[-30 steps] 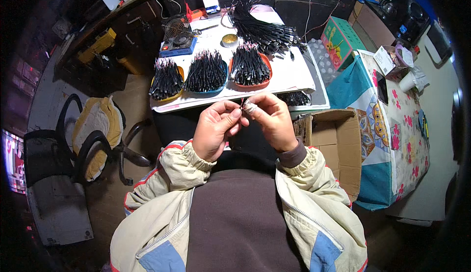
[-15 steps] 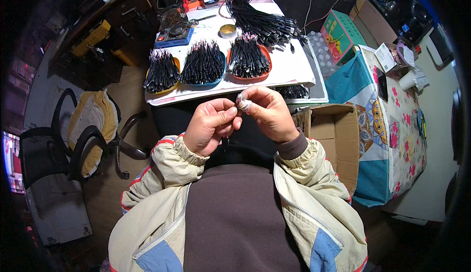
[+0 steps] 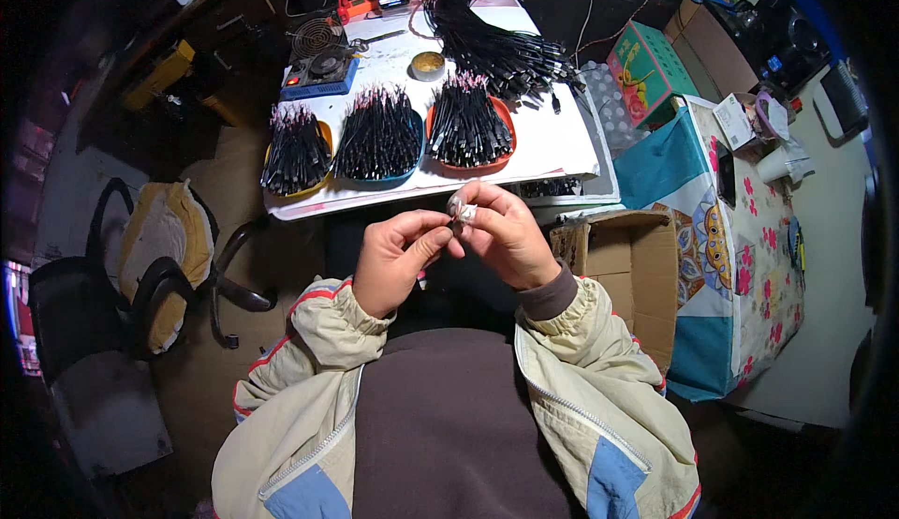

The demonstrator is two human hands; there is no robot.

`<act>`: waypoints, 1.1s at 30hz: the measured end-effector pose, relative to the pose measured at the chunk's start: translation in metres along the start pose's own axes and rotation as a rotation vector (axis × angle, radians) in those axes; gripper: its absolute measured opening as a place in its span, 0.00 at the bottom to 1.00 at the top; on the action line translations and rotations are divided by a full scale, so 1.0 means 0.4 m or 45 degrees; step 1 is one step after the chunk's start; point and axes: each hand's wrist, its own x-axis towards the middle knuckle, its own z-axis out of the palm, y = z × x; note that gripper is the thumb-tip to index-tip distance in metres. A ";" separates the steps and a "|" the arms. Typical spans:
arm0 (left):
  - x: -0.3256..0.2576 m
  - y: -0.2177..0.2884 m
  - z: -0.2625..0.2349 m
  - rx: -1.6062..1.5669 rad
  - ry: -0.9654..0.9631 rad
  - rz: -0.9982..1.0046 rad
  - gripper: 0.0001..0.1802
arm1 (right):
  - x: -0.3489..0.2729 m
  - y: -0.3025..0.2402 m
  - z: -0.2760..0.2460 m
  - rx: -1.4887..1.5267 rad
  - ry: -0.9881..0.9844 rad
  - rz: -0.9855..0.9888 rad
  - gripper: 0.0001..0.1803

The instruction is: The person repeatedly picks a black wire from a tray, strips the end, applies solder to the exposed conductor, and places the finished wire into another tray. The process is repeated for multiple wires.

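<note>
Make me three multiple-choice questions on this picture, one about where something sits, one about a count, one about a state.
1. Where is the open cardboard box?
A. on the tabletop
B. on the person's right, below the table edge
C. on the chair

2. How many dishes of black wire bundles stand in a row?
A. three
B. one
C. six

3. The small silvery piece is
A. lying on the table
B. in a dish
C. pinched between both hands

Answers: 1 B, it sits right of the right hand; 2 A, yellow, teal and red; 3 C, the left hand meets the right at it.
</note>
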 end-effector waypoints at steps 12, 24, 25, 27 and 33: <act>0.126 -0.046 -0.072 -0.343 0.235 -0.024 0.08 | 0.223 -0.199 -0.154 -1.937 0.650 -0.448 0.08; 0.163 -0.060 -0.108 -0.450 0.326 -0.083 0.08 | 0.323 -0.135 -0.110 -2.635 0.571 -0.259 0.11; 0.161 -0.060 -0.108 -0.457 0.324 -0.078 0.08 | 0.322 -0.133 -0.113 -2.646 0.600 -0.264 0.10; 0.157 -0.060 -0.107 -0.466 0.327 -0.088 0.08 | 0.320 -0.128 -0.119 -2.672 0.584 -0.238 0.10; 0.139 -0.052 -0.103 -0.533 0.333 -0.061 0.09 | 0.313 -0.134 -0.085 -2.662 0.712 -0.391 0.09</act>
